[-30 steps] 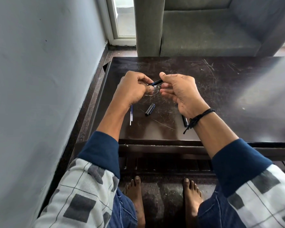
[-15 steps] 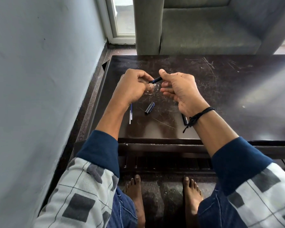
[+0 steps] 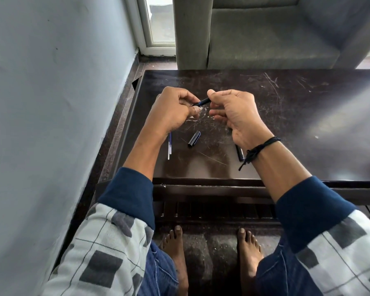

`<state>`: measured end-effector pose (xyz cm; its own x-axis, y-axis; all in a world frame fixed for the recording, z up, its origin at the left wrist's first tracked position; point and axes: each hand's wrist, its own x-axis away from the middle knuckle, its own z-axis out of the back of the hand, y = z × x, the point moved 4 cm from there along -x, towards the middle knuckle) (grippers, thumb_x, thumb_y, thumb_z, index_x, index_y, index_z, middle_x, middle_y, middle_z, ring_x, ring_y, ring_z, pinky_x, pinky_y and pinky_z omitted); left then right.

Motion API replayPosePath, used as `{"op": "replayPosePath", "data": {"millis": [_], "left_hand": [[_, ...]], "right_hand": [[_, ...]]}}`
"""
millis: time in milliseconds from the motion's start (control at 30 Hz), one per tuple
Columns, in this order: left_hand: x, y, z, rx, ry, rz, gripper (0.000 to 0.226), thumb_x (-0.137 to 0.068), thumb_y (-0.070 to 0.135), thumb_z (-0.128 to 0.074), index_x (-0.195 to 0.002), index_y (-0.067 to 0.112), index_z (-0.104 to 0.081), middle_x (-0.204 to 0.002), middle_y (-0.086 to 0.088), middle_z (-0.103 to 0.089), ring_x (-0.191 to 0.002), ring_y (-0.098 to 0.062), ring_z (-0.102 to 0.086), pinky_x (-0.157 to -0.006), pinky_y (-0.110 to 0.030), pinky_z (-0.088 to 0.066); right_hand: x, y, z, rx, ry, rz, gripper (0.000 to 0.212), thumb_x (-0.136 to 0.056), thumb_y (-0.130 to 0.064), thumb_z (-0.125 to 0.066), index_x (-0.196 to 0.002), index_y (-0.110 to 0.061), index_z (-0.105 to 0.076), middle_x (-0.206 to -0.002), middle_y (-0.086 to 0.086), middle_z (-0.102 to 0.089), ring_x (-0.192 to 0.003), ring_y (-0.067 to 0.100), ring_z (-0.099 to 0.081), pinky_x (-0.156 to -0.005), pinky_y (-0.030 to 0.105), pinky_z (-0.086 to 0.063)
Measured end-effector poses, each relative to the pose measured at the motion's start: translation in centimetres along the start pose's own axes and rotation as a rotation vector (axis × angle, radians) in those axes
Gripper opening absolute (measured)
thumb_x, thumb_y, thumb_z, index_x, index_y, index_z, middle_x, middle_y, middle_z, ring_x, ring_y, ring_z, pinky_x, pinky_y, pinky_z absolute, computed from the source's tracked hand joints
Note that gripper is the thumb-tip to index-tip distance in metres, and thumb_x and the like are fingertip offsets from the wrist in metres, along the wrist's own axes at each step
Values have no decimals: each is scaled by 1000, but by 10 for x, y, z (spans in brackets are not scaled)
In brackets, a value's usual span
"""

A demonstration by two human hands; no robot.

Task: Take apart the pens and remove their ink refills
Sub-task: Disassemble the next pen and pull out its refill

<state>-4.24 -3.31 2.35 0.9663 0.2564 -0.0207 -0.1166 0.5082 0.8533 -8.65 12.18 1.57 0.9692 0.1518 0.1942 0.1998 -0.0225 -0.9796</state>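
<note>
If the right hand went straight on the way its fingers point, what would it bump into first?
Most likely the left hand: the right hand points leftward at it, both gripping the thin dark pen bridging the small gap. Depth looks matched, though one view can't confirm.

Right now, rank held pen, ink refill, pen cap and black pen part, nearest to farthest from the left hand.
1. Held pen, in left hand.
2. Ink refill, beside its wrist.
3. Pen cap, further right.
4. Black pen part, farthest right.
</note>
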Motion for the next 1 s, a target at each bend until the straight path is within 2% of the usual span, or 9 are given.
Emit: {"op": "replayPosePath", "data": {"millis": [400,667,1000], "left_hand": [[-1,0,-1,-9,1,-23,19,-82,14,-81,-90,29,-74,-76,7,-77,-75,-6,-73,-90,-45,-59],[-2,0,-3,-36,-3,-17,25,-79,13,-83,-83,33,-70,-80,6,-75,-75,-9,-69,-85,-39,-60],[-4,-2,-3,-70,2,-21,24,-79,15,-84,-84,33,-68,-78,6,-73,-73,-10,-68,-75,-33,-57]], "right_hand": [[-1,0,1,6,-2,-8,19,-89,-26,-78,-88,-12,-65,-65,-2,-64,-62,12,-62,-55,21,-51],[-1,1,0,8,-1,-4,17,-91,-23,-75,-95,-10,-65,-63,-2,-63,-60,11,-62,-54,21,-51],[0,1,-2,23,-7,12,15,-92,-22,-74,-92,-13,-63,-64,-1,-64,-58,12,-62,-56,22,-51]]}}
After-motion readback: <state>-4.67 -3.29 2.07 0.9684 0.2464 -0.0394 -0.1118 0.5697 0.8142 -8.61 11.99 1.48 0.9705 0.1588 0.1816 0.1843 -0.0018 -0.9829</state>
